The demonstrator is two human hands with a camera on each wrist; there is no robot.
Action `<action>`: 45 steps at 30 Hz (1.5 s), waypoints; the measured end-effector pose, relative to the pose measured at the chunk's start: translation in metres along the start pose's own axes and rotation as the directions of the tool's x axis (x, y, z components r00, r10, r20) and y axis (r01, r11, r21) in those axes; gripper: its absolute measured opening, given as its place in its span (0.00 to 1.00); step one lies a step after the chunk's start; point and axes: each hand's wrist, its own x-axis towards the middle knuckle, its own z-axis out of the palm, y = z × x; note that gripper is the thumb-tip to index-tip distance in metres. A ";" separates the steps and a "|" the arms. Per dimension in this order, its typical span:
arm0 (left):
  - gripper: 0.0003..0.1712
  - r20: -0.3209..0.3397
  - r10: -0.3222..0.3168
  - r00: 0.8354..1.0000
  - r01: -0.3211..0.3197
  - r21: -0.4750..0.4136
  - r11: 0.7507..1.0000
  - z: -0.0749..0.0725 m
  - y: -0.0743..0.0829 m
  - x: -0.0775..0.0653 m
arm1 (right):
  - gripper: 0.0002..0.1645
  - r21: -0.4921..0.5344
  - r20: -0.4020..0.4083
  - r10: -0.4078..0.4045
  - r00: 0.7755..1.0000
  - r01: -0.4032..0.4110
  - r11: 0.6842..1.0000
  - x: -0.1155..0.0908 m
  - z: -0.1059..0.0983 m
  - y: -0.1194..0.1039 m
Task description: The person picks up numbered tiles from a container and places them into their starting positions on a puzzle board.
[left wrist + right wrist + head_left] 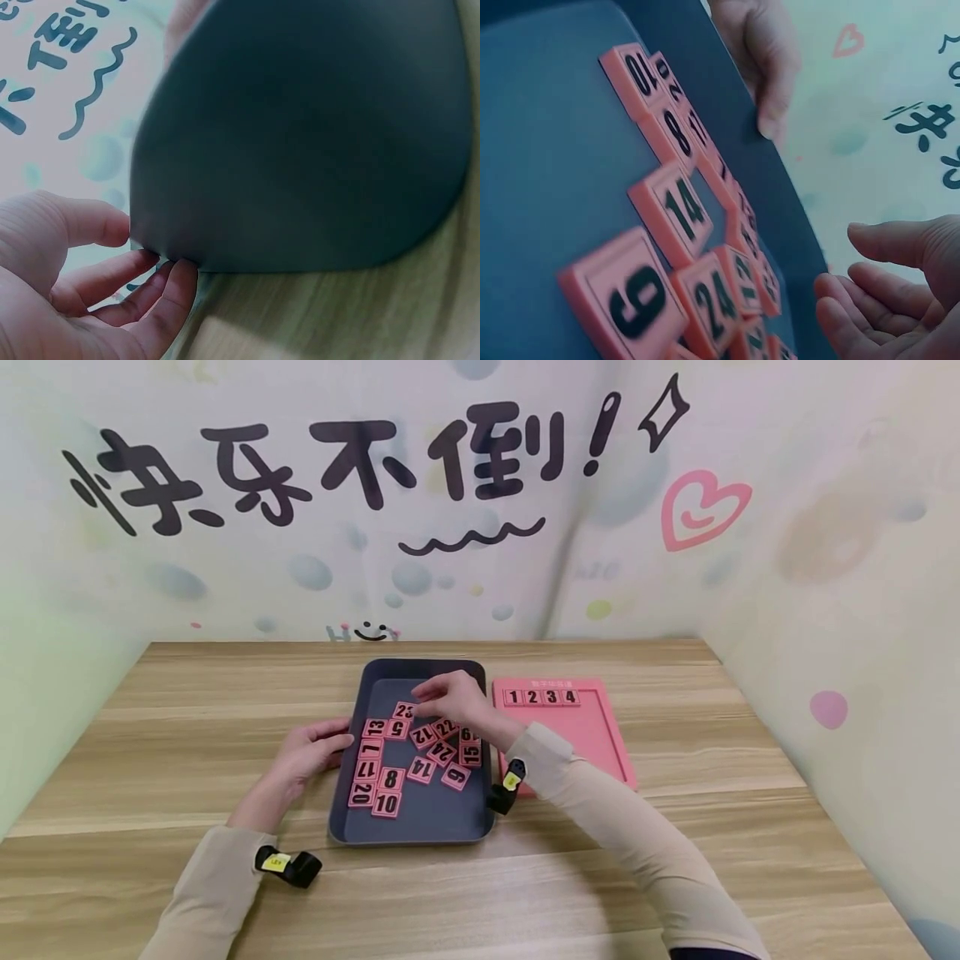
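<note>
A dark grey tray [420, 822] lies on the table, holding several pink number tiles, among them the 14 tile [676, 214] and the 10 tile [386, 804]. My left hand [302, 758] grips the tray's left edge; in the left wrist view its thumb and fingertips meet the tray wall. My right hand [456, 697] is above the tray's upper part, near the 23 tile [403, 711]. Between its thumb and fingers there is a gap with nothing in it, as the right wrist view shows. Some tiles are partly hidden beneath the right hand and wrist.
Right of the tray is a pink framed board [555, 735], with tiles 1, 2, 3 and 4 in a row along its top. The right forearm crosses its lower left part. A printed wall [450, 585] rises behind the wooden table [202, 710].
</note>
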 end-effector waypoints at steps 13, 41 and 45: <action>0.27 0.001 0.009 1.000 -0.009 -0.006 1.000 0.001 0.000 -0.001 | 0.18 0.053 0.054 0.069 0.996 -0.072 0.996 0.006 0.021 0.004; 0.27 0.008 -0.005 1.000 0.005 -0.006 1.000 -0.001 0.000 -0.001 | 0.19 -0.220 0.086 -0.070 0.994 0.087 0.971 0.010 0.043 0.007; 0.27 0.008 -0.007 1.000 0.007 -0.009 1.000 0.000 0.000 -0.001 | 0.18 -0.281 0.097 -0.083 0.992 0.108 0.954 0.010 0.042 0.006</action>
